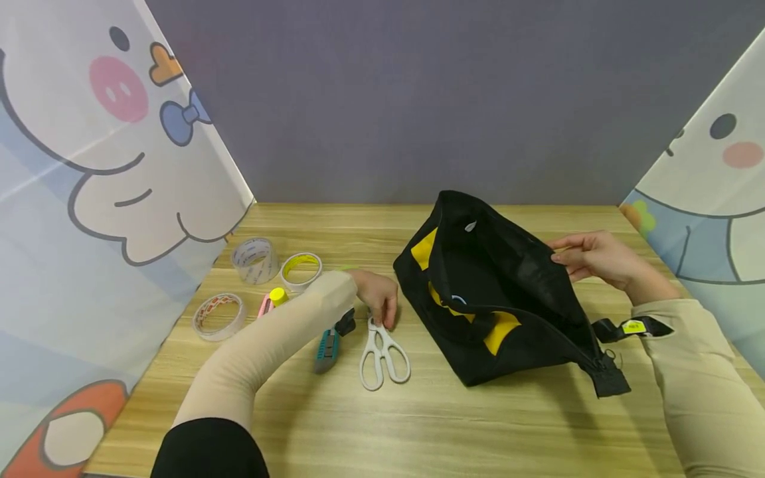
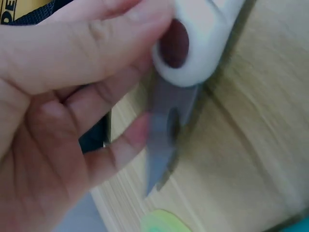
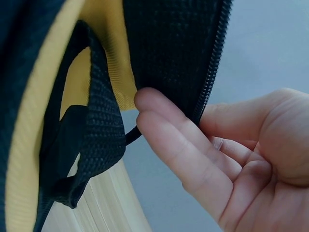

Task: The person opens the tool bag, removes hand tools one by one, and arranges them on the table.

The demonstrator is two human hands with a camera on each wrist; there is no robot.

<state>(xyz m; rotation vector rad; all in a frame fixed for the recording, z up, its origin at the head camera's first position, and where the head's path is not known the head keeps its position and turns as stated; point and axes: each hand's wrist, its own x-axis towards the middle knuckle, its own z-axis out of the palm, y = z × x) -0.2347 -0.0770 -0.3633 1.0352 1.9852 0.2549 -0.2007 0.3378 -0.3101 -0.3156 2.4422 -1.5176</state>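
Near the table's middle my left hand (image 1: 378, 295) pinches the white-handled scissors (image 1: 376, 340) close to the pivot, between thumb and fingers. Their handle loops point toward me. In the left wrist view the metal blades (image 2: 164, 121) extend past my fingers, low over the wood. To the right, a black bag with yellow patches (image 1: 466, 352) gapes open, its zip undone. My right hand (image 1: 592, 259) pinches the bag's right rim, thumb outside by the zip teeth (image 3: 217, 58) and fingers inside. A small part of something pale blue (image 1: 459, 300) shows inside the bag.
A teal utility knife (image 1: 327, 348) lies left of the scissors. Three tape rolls stand farther left: clear tape (image 1: 263, 271), a yellow-cored roll (image 1: 317, 267) and a white roll (image 1: 230, 330). A yellow-capped item (image 1: 278, 296) and something pink (image 1: 265, 305) are partly behind my left forearm.
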